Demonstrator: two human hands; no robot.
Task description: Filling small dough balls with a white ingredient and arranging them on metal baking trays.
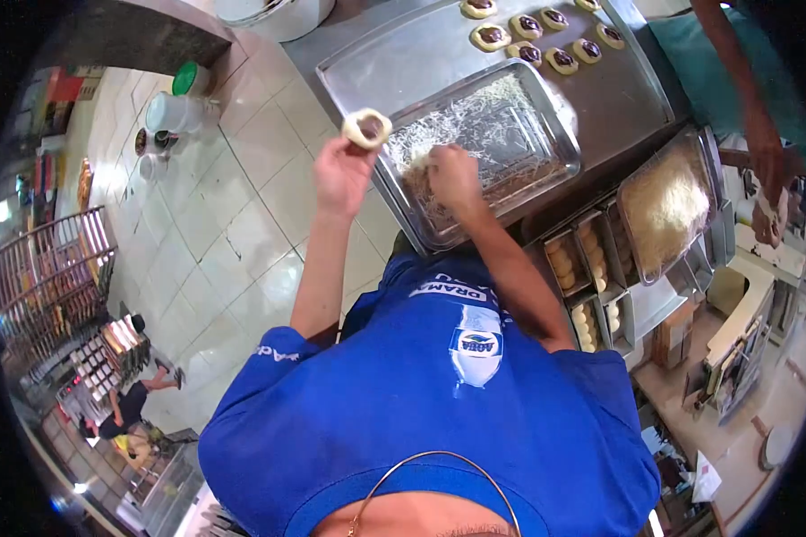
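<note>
Raised at the near left corner of a metal tray, my left hand (pixel 343 176) holds a round of pale dough (pixel 367 128) with a dark brown filling in its middle. My right hand (pixel 455 176) reaches down into the tray (pixel 564 144), its fingers closed on a clump of white shreds, which look like grated cheese (pixel 467 121). The shreds lie thick on the left and far side; brown bits line the near side. Beyond, several filled dough rounds (pixel 528 27) sit on a large metal baking sheet (pixel 396 74).
At right, a tray of pale crumbs (pixel 672 201) rests over baking tins holding dough balls (pixel 591 255). A co-worker's arm (pixel 759 121) hangs at far right. White buckets (pixel 174 113) stand on the tiled floor to the left. Farther off is another person (pixel 131 409).
</note>
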